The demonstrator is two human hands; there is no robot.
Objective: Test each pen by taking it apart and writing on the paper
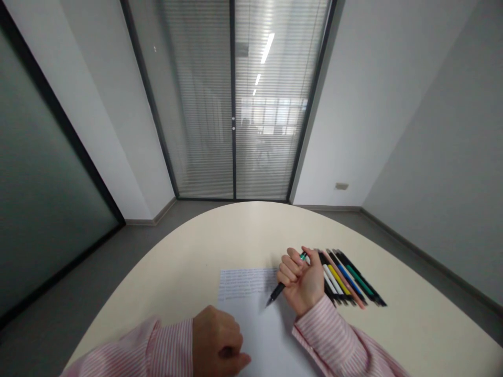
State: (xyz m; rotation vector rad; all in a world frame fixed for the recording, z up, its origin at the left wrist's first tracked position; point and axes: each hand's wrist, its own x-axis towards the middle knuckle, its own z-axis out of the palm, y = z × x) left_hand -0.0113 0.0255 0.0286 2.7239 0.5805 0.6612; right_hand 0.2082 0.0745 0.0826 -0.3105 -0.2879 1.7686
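A white sheet of paper (255, 319) lies on the table, with lines of small writing across its top. Over its right side, my right hand (301, 277) is turned palm up, its fingers closed round a black pen (277, 291) with a green part near the thumb. The pen's tip points down and left, over the paper; whether it touches is unclear. At the paper's lower left edge is my left hand (220, 340), curled with the fingers bent under and nothing visible in it.
Several pens and markers (348, 277), black, white, yellow, pink, blue and green, lie side by side right of my right hand. The round cream table (176, 272) has its far edge near a glass partition (233, 104) with blinds.
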